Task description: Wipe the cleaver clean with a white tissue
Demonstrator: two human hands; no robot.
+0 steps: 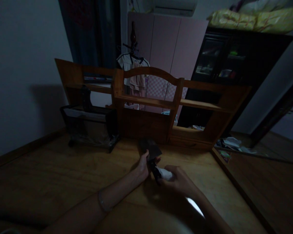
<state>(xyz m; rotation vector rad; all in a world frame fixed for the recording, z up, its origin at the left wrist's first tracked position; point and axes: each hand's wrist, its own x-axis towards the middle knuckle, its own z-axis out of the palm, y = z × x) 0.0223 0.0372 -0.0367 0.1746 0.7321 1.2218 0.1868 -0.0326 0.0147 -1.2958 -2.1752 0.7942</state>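
My left hand (143, 166) grips a dark, flat, square-cornered object (153, 150), with the thumb on its near edge and fingers underneath. From its near end a narrow black part (154, 169), like a handle, slants down toward my right hand (178, 179). That hand is closed around a crumpled white cloth or tissue (165, 173), pressed against the black part. Dim light hides the object's exact kind. Both hands are above a pale wooden surface (107, 175). A band circles my left wrist.
A wooden shelf unit (146, 103) stands along the far edge. Left of it sits a black-framed box (89, 128) on feet. A raised wooden edge (236, 185) borders the surface at right. Beyond are a pink wardrobe (164, 42), hanging clothes (136, 76) and a dark cabinet (224, 61).
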